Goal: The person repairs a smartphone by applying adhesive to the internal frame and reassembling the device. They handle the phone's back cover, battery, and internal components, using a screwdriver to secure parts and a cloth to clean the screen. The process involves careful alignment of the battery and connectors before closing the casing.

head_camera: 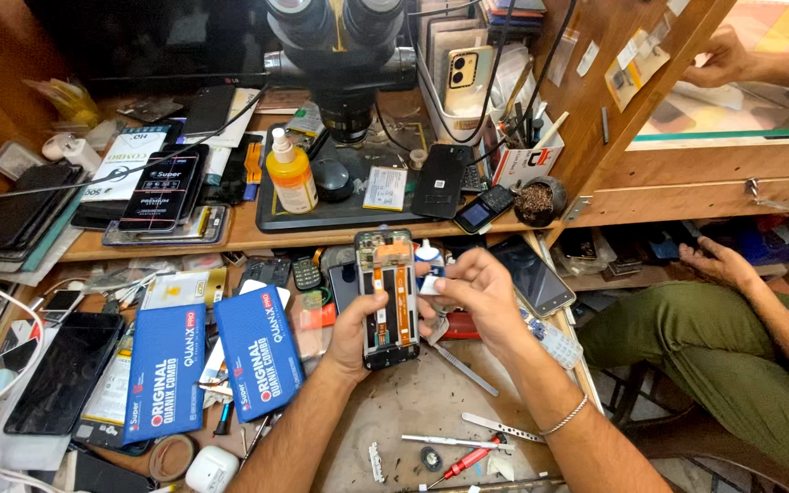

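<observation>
Two hands hold one phone frame (opened).

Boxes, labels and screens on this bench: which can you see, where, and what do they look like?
Two flat blue boxes, red and white print, left of the left hand.
Black packet, upper shelf, left.
Dark phone screen, far left.
Yellow bottle, white label, on the black mat.
Opened phone, orange strips, held in both hands.

microscope top cut off, co-worker's body cropped
</observation>
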